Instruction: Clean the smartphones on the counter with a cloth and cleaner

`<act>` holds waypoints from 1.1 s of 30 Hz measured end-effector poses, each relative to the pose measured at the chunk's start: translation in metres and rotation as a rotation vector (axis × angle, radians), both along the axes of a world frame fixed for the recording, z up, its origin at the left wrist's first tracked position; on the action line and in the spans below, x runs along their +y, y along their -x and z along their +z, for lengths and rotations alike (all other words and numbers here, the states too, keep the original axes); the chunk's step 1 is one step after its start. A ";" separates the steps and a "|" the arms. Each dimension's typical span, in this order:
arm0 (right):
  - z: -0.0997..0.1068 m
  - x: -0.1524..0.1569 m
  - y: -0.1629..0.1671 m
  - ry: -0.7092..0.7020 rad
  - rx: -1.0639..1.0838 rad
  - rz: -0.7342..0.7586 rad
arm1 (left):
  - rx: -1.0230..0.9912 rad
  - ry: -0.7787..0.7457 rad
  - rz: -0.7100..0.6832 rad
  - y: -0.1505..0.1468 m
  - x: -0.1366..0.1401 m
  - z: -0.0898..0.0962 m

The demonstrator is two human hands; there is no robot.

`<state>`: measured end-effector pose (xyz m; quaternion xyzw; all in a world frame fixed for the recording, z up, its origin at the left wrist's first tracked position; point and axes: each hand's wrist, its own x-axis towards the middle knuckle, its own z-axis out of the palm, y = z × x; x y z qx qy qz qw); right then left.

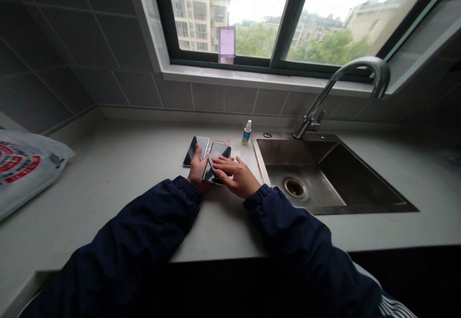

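Note:
My left hand [197,170] is closed around the edge of a dark-screened phone [224,151], held screen up over the counter. Stretched fingers of my right hand [237,175] lie flat across that screen. A small pale patch shows by the fingertips; whether it is a cloth or a reflection I cannot tell. Just left of the held phone, a second phone [194,152] with a dark screen rests on the counter. Behind them, partly hidden, lies a flat clear item with a bit of pink. A small spray bottle [247,132] with a white cap and blue label stands upright beyond my right hand.
A steel sink [374,208] with a curved faucet [326,92] is set into the white counter [118,164] on the right. At the far left sits a white plastic bag [29,164] with red print. A tiled wall and window [275,66] rise behind.

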<state>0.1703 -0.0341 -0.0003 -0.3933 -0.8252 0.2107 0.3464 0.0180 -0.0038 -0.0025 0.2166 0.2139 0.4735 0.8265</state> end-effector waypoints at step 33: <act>-0.001 0.002 -0.002 -0.205 0.145 -0.129 | 0.007 -0.053 0.011 0.001 -0.003 0.005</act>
